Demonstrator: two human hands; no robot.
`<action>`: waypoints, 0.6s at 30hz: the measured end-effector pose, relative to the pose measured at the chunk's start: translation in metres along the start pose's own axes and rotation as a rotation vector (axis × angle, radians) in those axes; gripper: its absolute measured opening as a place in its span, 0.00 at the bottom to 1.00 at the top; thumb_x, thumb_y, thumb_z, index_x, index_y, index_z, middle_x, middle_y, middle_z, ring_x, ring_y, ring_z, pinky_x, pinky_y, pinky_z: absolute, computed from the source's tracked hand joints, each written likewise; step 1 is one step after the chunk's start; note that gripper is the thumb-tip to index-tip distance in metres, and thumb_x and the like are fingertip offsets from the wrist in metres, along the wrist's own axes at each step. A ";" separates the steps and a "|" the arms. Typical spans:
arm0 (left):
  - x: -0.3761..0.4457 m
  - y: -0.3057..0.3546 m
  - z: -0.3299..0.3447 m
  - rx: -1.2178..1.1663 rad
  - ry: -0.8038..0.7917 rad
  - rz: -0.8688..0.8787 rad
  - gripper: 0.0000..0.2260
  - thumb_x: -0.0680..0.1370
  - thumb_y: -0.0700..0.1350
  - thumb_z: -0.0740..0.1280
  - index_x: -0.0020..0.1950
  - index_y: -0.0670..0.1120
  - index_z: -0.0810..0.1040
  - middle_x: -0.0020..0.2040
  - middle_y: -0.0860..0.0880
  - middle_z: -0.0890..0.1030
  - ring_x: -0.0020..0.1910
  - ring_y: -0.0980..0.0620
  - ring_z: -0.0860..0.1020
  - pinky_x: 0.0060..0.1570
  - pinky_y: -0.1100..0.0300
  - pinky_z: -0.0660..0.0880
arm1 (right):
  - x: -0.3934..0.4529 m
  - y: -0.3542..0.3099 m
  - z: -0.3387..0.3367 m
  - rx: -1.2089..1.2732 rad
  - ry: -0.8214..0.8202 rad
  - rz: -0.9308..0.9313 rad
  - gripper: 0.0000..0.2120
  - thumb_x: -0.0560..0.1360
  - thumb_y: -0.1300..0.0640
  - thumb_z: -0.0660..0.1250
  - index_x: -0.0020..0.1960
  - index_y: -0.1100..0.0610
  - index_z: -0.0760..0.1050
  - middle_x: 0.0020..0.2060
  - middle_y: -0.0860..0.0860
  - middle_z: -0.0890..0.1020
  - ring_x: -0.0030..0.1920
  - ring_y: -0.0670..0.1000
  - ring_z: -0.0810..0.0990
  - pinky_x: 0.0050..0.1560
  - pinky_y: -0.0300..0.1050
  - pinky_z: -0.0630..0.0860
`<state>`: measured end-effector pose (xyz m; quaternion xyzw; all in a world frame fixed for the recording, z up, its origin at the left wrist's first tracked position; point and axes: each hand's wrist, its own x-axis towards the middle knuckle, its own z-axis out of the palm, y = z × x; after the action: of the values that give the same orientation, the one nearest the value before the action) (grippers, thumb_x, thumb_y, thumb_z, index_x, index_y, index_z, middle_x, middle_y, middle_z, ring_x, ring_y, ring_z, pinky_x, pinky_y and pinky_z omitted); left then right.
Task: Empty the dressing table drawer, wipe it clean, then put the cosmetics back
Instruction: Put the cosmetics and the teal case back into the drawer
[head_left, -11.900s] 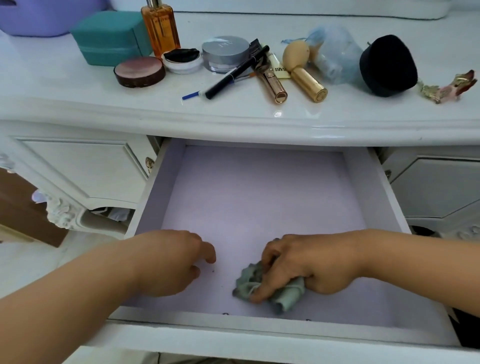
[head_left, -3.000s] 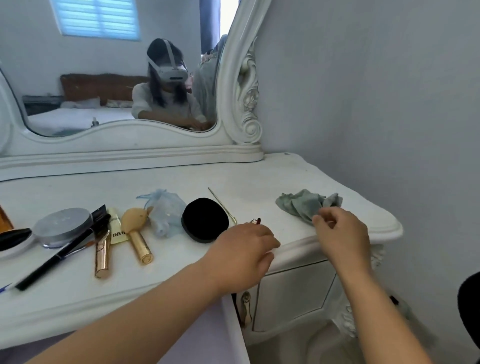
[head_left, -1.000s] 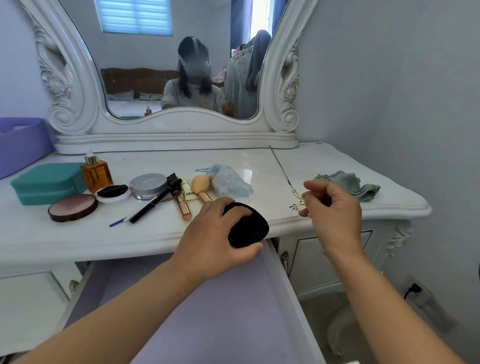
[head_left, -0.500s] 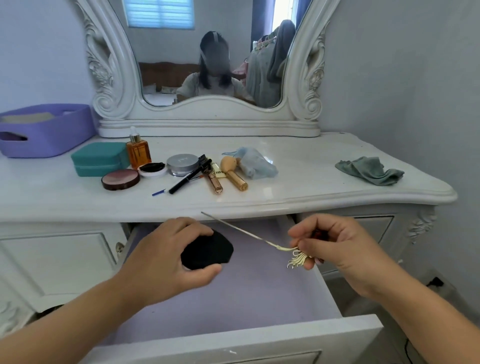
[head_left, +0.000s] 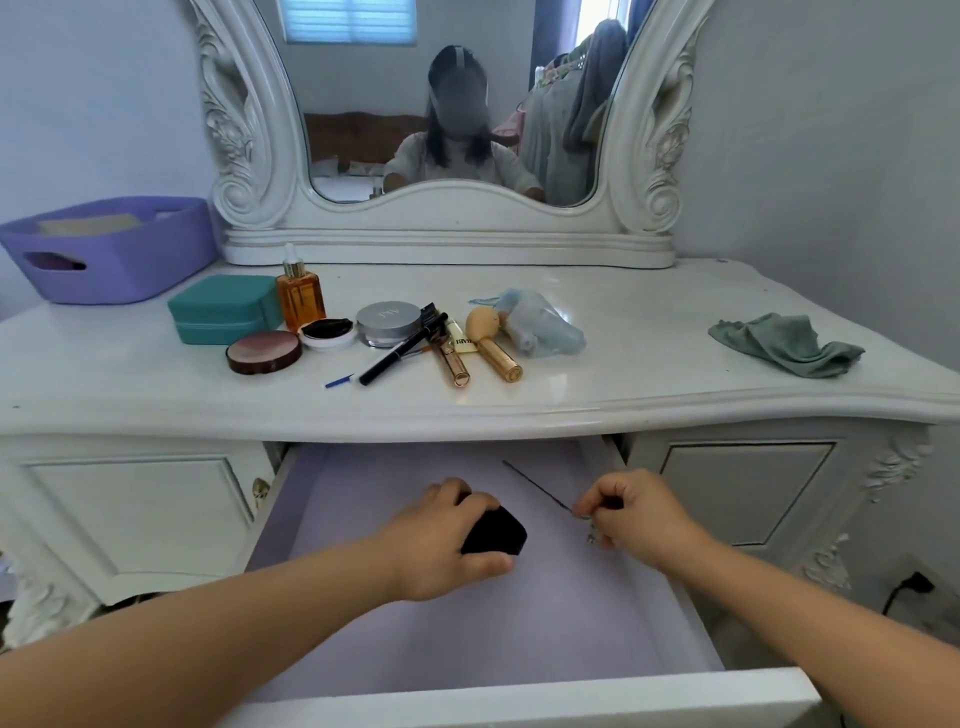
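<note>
The drawer (head_left: 545, 691) stands pulled out below the dressing table top, its lilac floor bare. Inside it, my left hand (head_left: 441, 540) grips a black round puff (head_left: 493, 532) low over the floor. To its right, my right hand (head_left: 636, 517) pinches the ornate end of a thin gold hairpin (head_left: 535, 486), whose stem points back and left into the drawer. Several cosmetics lie on the table top: a blush compact (head_left: 264, 352), a silver jar (head_left: 388, 323), a black pen (head_left: 402, 349), gold tubes (head_left: 498, 357) and an amber bottle (head_left: 300, 296).
A green-grey cloth (head_left: 784, 344) lies crumpled at the table's right end. A teal box (head_left: 223, 307) and a purple basket (head_left: 111, 249) stand at the left. A clear pouch (head_left: 540, 325) lies by the tubes. The mirror (head_left: 452, 104) rises behind; cabinet doors flank the drawer.
Both hands have gone from the table top down into the open drawer, carrying the black puff and the hairpin. The cloth was left at the table's right end.
</note>
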<state>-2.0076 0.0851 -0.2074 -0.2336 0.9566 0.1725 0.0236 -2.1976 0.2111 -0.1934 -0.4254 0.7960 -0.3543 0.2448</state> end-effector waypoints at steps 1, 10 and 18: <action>0.008 0.001 0.004 -0.012 -0.003 -0.005 0.26 0.75 0.62 0.61 0.69 0.53 0.62 0.66 0.48 0.64 0.64 0.48 0.64 0.63 0.54 0.66 | 0.003 0.002 0.003 -0.043 -0.023 0.001 0.14 0.70 0.74 0.61 0.40 0.60 0.81 0.32 0.50 0.78 0.26 0.45 0.75 0.28 0.31 0.73; 0.056 -0.002 0.031 -0.096 0.013 -0.087 0.28 0.75 0.59 0.63 0.71 0.53 0.59 0.70 0.47 0.58 0.69 0.47 0.58 0.64 0.58 0.64 | 0.027 0.013 0.034 -0.191 -0.142 0.069 0.12 0.72 0.67 0.60 0.48 0.61 0.81 0.39 0.52 0.80 0.40 0.49 0.76 0.35 0.33 0.70; 0.079 -0.003 0.038 -0.105 0.034 -0.065 0.32 0.74 0.58 0.65 0.73 0.53 0.56 0.73 0.48 0.57 0.70 0.47 0.58 0.67 0.59 0.60 | 0.035 0.026 0.042 0.030 -0.056 0.193 0.11 0.73 0.67 0.61 0.52 0.57 0.76 0.47 0.54 0.78 0.46 0.53 0.77 0.43 0.42 0.76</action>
<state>-2.0776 0.0607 -0.2543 -0.2683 0.9385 0.2175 0.0009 -2.2001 0.1765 -0.2429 -0.3529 0.8206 -0.3291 0.3063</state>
